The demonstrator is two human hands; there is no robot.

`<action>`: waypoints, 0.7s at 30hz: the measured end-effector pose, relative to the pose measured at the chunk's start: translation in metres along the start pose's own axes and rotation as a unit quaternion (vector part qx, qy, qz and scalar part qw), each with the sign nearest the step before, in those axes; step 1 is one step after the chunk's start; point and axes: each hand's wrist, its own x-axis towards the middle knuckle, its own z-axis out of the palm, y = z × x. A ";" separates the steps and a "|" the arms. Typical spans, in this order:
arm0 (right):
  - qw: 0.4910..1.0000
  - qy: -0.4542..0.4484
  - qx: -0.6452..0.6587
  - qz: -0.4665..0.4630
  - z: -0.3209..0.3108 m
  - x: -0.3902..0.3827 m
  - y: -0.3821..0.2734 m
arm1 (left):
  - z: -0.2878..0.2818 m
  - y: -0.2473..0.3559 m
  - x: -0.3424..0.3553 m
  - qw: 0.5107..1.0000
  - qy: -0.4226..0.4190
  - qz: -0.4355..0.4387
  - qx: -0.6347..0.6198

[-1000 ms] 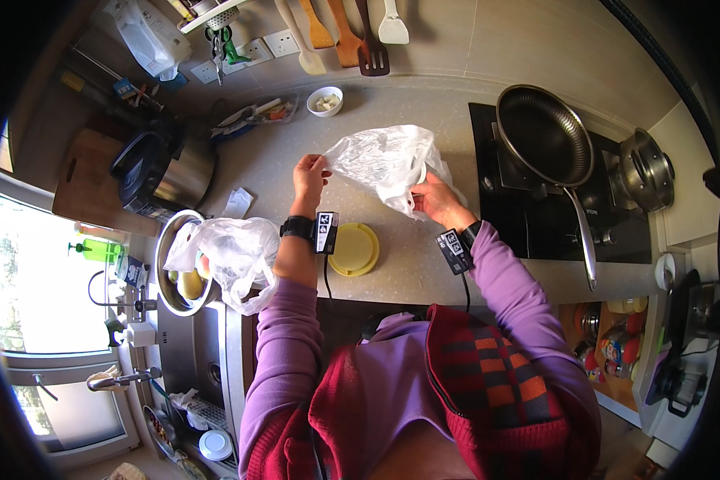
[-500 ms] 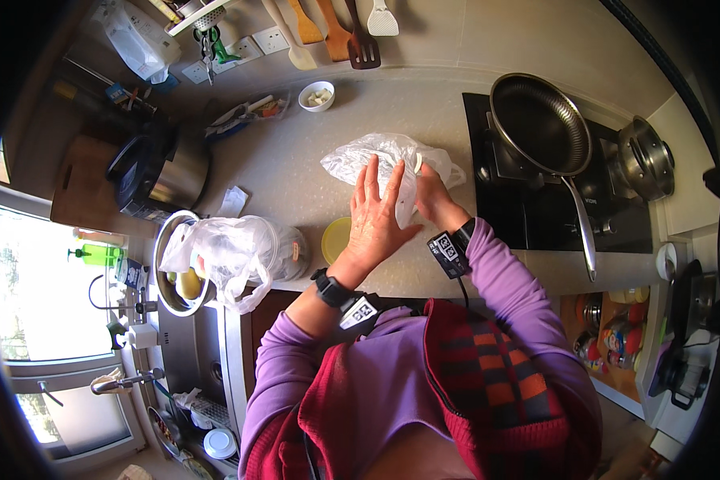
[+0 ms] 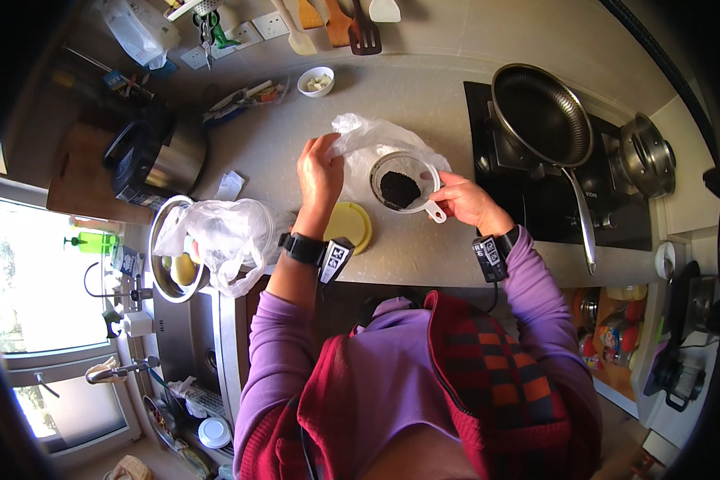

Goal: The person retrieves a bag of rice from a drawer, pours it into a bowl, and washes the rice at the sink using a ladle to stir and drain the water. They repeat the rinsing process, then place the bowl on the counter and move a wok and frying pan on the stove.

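Note:
My right hand [image 3: 470, 201] grips a clear round plastic container [image 3: 413, 165] by its rim, near a small tab with a hole. Dark, crumbly-looking contents [image 3: 400, 190] lie at the bottom of it. Behind and partly around the container spreads a thin white plastic bag [image 3: 364, 136]; how much of the container sits inside it is unclear. The bag's left edge is pinched in my left hand [image 3: 321, 174], whose fingers are closed. Below my left hand, a round yellow lid [image 3: 350, 227] rests on the counter.
Left on the counter are a bagged jar [image 3: 240, 240], a metal basin [image 3: 163, 280] with fruit, and a steel cooker [image 3: 180, 166]. A white bowl [image 3: 316, 82] stands at the back. On the right, a frying pan [image 3: 540, 116] and a pot [image 3: 646, 156] sit on the black stove [image 3: 528, 220].
The bag lay bunched beneath both hands. Now the container shows, held by my right hand, while my left has moved left and lifted the bag's edge. The yellow lid is more exposed.

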 end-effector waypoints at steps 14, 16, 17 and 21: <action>0.993 0.102 -0.017 -0.064 0.013 0.013 0.009 | 0.019 0.007 0.019 0.981 -0.103 -0.106 -0.129; 0.989 0.126 -0.015 -0.080 0.014 0.016 0.008 | 0.018 0.003 0.014 0.965 -0.121 -0.136 -0.188; 0.986 0.145 -0.002 -0.088 0.015 0.018 0.009 | 0.017 0.002 0.012 0.957 -0.131 -0.172 -0.194; 0.983 0.163 0.042 -0.068 0.016 0.028 0.013 | 0.015 -0.005 0.002 0.932 -0.105 -0.209 -0.276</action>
